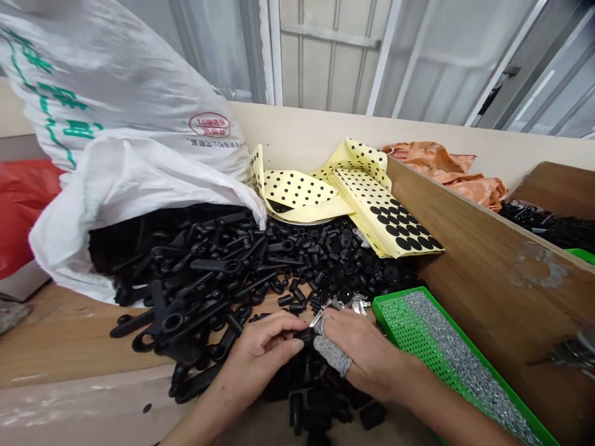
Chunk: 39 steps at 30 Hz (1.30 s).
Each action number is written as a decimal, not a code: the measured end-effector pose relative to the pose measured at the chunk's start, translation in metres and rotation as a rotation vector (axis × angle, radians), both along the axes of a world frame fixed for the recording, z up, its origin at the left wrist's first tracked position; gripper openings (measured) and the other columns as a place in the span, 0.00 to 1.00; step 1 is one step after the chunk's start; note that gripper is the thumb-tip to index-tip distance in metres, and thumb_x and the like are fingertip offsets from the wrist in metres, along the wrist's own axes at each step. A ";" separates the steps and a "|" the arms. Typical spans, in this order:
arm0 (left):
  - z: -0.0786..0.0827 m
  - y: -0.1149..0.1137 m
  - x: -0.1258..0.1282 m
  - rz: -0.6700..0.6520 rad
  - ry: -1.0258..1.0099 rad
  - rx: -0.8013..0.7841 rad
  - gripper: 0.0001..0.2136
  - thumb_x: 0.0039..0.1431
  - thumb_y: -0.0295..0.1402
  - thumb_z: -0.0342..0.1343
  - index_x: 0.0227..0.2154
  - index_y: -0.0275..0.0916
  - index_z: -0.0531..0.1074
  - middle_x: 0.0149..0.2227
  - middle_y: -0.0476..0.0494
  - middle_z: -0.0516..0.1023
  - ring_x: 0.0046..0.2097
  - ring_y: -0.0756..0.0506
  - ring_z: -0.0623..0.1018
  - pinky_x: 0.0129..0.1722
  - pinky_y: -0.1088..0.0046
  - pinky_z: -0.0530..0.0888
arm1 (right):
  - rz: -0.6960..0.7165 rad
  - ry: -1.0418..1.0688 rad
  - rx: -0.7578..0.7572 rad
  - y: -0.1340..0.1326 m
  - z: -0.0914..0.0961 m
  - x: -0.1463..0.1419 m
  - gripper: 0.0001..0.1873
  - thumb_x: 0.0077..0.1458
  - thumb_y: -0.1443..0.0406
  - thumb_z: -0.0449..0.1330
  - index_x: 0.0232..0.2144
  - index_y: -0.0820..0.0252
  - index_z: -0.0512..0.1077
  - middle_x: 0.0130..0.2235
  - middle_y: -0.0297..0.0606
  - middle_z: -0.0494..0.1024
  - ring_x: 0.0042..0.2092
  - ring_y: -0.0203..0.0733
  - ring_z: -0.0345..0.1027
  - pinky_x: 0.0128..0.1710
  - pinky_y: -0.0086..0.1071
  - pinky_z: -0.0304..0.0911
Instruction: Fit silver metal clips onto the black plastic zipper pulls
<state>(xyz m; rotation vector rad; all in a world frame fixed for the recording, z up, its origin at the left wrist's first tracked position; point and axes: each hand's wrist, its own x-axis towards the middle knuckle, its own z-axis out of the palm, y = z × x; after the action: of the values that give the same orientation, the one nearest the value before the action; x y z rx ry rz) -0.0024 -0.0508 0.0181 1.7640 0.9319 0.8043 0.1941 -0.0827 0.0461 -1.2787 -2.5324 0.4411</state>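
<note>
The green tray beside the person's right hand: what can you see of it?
It is a bright green plastic tray with a raised rim and a perforated base. A dense strip of small silvery metal pieces lies inside it, along the side next to a brown wooden board. Loose black plastic parts lie beyond its far corner. The person's right hand and forearm cross above its near end, hiding part of it.
</note>
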 end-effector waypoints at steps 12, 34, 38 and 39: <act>-0.010 -0.023 0.005 0.028 -0.028 0.017 0.08 0.56 0.31 0.51 0.36 0.40 0.73 0.28 0.49 0.75 0.29 0.49 0.75 0.30 0.78 0.70 | -0.051 0.214 -0.104 -0.025 -0.007 0.000 0.08 0.49 0.75 0.47 0.29 0.60 0.60 0.33 0.38 0.68 0.36 0.40 0.62 0.37 0.30 0.56; -0.008 -0.032 0.003 -0.010 0.053 0.437 0.08 0.58 0.27 0.49 0.39 0.41 0.69 0.33 0.48 0.76 0.34 0.49 0.76 0.32 0.79 0.72 | -0.125 0.465 -0.263 -0.032 -0.015 -0.004 0.07 0.54 0.68 0.45 0.24 0.59 0.55 0.29 0.34 0.64 0.32 0.37 0.57 0.33 0.30 0.54; -0.019 -0.034 0.001 0.003 0.053 0.747 0.11 0.58 0.23 0.48 0.44 0.37 0.65 0.36 0.41 0.75 0.39 0.47 0.75 0.38 0.76 0.72 | -0.291 0.694 -0.521 -0.034 -0.033 -0.011 0.10 0.56 0.66 0.44 0.24 0.59 0.59 0.27 0.33 0.64 0.32 0.36 0.59 0.31 0.28 0.55; -0.021 -0.034 0.000 0.015 0.085 0.822 0.11 0.58 0.23 0.48 0.44 0.36 0.65 0.37 0.40 0.74 0.40 0.47 0.75 0.39 0.75 0.72 | -0.323 0.753 -0.607 -0.034 -0.036 -0.013 0.11 0.57 0.65 0.43 0.25 0.59 0.59 0.25 0.32 0.63 0.30 0.35 0.59 0.29 0.27 0.55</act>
<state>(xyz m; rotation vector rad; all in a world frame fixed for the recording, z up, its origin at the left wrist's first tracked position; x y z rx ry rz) -0.0028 -0.0851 -0.0034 2.5044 0.7046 1.2424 0.1813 -0.1171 0.0097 -1.3204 -1.5757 1.3741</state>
